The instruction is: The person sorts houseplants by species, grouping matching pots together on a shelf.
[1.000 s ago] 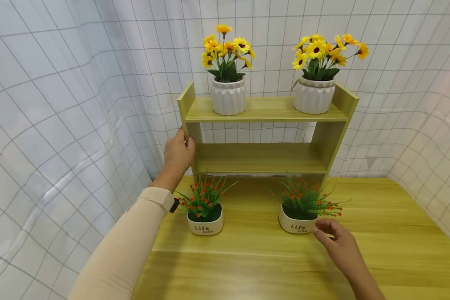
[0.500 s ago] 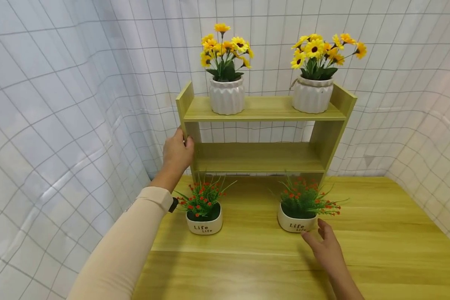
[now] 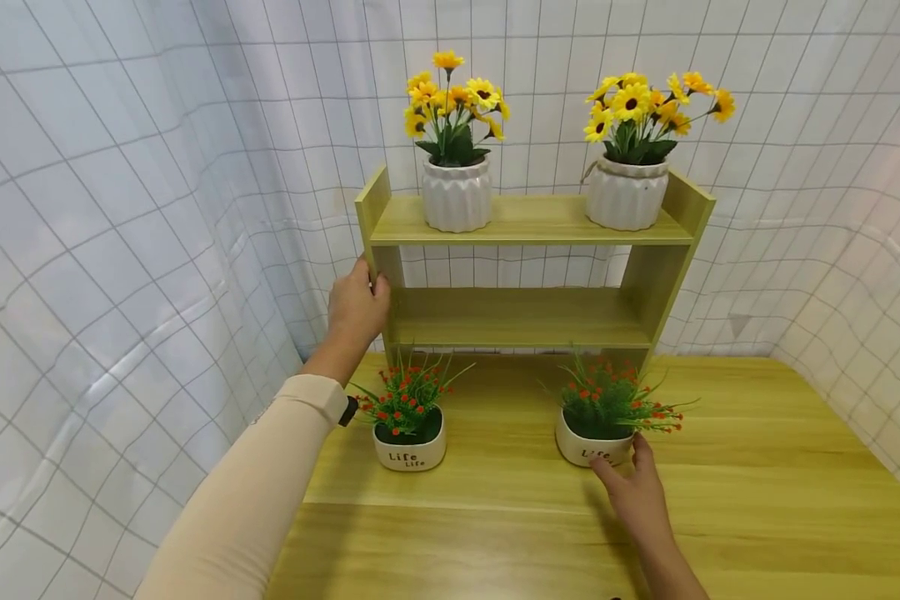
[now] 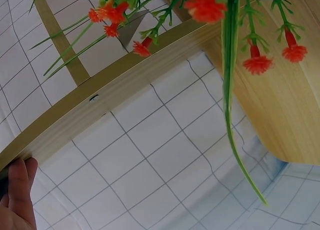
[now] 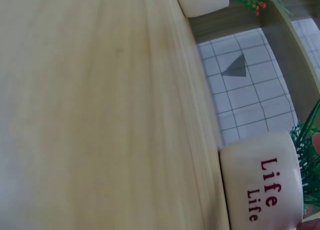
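My left hand (image 3: 357,302) grips the left side panel of a light wooden shelf (image 3: 532,218); its fingertips show at the panel's edge in the left wrist view. On the table, my right hand (image 3: 636,487) holds the right-hand corner of a white flowerpot (image 3: 576,448), thumb across the front and fingers at the side. "Life" is lettered on this pot, which bears grass and small red flowers. A matching flowerpot (image 3: 412,457) stands to the left, beside my left forearm. In the right wrist view only bits of fingers (image 5: 316,142) appear by the lettered pot.
Two white ribbed pots, one left (image 3: 457,198) and one right (image 3: 627,198), stand on the shelf's upper board with yellow flowers. A white grid-patterned curtain (image 3: 270,125) surrounds the wooden table (image 3: 757,467).
My right hand has moved left and forward, from beside the right flowerpot to its front corner. The left hand stays on the shelf panel, and the pots stand where they were.
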`<state>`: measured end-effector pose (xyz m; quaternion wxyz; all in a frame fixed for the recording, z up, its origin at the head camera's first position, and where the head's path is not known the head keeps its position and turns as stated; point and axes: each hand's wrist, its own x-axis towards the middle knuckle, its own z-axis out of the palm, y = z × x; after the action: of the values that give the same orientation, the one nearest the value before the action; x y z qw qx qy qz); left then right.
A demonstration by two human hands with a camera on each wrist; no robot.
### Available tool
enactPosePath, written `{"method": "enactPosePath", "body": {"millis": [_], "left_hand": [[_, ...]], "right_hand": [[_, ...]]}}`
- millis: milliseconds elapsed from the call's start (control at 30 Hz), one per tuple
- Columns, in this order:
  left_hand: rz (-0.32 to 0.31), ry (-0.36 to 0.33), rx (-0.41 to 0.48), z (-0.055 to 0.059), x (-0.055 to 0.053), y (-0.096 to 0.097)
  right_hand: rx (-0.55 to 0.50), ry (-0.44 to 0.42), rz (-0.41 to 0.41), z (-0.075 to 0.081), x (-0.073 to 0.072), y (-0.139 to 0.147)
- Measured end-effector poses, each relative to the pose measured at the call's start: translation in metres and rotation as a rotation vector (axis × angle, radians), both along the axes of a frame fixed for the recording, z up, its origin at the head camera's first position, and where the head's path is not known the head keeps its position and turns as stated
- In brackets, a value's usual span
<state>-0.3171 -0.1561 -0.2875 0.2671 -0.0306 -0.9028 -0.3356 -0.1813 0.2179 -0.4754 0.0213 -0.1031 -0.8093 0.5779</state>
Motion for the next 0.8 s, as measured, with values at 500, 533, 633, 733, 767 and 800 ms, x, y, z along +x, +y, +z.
{"method": "enactPosePath", "body": {"millis": [500,533,633,733,767,800], "left_hand": [[0.015,0.017,-0.012,-0.003,-0.001,0.0],[0.014,0.023,-0.014,-0.003,-0.001,0.0],[0.009,0.038,-0.019,-0.003,-0.001,0.0],[0.006,0.044,-0.02,-0.003,-0.001,0.0],[0.005,0.043,-0.02,-0.003,-0.001,-0.001],[0.004,0.043,-0.018,-0.003,-0.001,-0.001]], "right_hand": [[-0.003,0.088,-0.032,-0.007,-0.02,-0.004],[-0.009,0.108,-0.033,-0.007,-0.021,-0.005],[-0.022,0.164,-0.044,-0.009,-0.026,-0.006],[-0.02,0.206,-0.055,-0.011,-0.03,-0.008],[-0.015,0.217,-0.061,-0.012,-0.032,-0.009],[-0.012,0.226,-0.066,-0.012,-0.033,-0.01]]}}
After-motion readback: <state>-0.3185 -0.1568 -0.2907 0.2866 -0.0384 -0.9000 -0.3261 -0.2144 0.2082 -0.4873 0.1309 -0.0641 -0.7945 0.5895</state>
